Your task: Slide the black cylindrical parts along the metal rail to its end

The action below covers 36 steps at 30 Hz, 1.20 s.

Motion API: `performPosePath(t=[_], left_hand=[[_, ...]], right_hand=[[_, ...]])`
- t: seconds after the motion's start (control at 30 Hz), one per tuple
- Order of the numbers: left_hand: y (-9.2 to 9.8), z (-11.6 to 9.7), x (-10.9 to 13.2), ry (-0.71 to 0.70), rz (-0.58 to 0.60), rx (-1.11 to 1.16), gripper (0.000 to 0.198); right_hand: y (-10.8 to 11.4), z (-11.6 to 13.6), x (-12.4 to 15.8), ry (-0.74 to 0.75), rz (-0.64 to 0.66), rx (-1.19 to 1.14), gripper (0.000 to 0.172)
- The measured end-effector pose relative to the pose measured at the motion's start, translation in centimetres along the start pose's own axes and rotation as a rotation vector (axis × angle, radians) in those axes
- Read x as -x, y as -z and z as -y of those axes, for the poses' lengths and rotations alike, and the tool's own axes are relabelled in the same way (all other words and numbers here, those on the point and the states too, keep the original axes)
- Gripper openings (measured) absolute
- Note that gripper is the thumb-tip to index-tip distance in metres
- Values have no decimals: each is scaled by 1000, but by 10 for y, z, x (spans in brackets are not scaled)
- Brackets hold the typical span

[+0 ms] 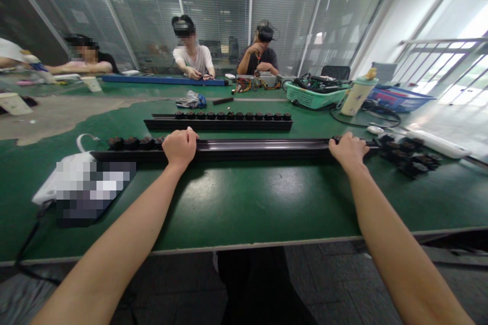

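A long black rail (259, 150) lies across the green table (244, 203) in front of me. My left hand (180, 146) is closed over the rail left of its middle. My right hand (348, 151) grips it near the right end. A few round black parts (131, 142) sit in the rail at its left end. A second black rail (217, 123) with a row of the same round parts lies just behind it. Loose black round parts (407, 155) are piled to the right of my right hand.
A white device (57, 177) with a cable rests at the left. A green basket (314, 94) of cables, a bottle (356, 94) and a blue tray (400, 99) stand at the back right. Three people sit across the table; a blue rail (163, 80) lies before them.
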<state>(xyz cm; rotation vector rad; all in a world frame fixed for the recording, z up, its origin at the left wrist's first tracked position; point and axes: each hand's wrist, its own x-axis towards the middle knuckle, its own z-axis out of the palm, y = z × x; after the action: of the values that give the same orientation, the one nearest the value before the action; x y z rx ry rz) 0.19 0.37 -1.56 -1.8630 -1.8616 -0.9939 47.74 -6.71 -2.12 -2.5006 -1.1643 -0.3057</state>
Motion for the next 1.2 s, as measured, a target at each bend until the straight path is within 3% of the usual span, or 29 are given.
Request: performPosePath(t=[1.2], left_hand=[[0,1,0,2,4,6,65]], right_hand=[[-5,-7,-8,-80,-2,-21,58]])
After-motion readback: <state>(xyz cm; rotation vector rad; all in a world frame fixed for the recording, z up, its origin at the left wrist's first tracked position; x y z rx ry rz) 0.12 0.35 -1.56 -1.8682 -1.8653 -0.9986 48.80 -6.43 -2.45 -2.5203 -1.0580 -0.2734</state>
